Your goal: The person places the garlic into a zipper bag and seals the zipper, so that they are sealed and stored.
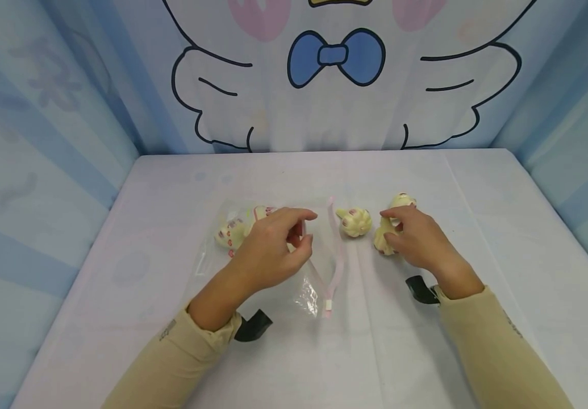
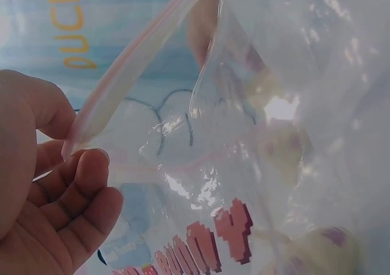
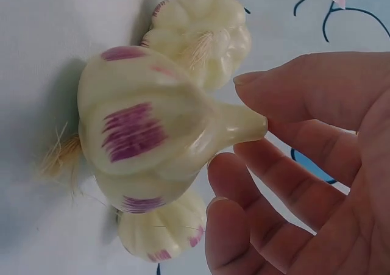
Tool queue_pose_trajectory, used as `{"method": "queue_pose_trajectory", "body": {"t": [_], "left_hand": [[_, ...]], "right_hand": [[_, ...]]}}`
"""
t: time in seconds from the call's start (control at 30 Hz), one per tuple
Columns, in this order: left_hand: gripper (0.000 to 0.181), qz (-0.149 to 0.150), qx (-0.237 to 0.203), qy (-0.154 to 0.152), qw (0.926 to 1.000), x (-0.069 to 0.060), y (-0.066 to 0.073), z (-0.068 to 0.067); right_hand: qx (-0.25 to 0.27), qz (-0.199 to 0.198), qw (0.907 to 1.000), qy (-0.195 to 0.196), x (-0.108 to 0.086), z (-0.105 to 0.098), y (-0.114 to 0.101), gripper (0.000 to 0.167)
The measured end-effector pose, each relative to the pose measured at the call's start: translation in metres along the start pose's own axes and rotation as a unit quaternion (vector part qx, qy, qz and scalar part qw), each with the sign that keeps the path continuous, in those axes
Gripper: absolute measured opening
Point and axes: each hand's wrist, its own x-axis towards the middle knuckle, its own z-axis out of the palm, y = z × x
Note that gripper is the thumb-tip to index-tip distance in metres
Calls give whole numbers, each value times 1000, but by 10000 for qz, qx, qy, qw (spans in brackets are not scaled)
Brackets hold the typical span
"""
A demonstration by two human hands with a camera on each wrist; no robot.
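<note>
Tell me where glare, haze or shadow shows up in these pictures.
Head view: fairly even light, glints on the zip bag, soft shadow beside the right sleeve on the tablecloth; left wrist view: patchy white glare across the plastic, the lower garlic bulb hazy through it; right wrist view: the pinched garlic bulb fairly clear, soft shadow to its left.

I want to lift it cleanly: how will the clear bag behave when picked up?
The bag is probably floppy, since its thin film wrinkles. It may sag at the end where garlic lies inside. Its shiny surface could be slippery.
</note>
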Motion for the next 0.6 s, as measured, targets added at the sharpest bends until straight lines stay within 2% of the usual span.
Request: {"method": "queue_pose_trajectory", "body": {"t": [0.33, 0.6], "left_hand": [[28, -29, -24, -8, 10000, 0, 0, 1], [28, -41, -32, 23, 10000, -1, 0, 1]], "right_hand": [[-3, 218, 9998, 19, -1, 2, 1, 37], [-68, -144, 9998, 108, -6, 0, 2, 35]]}}
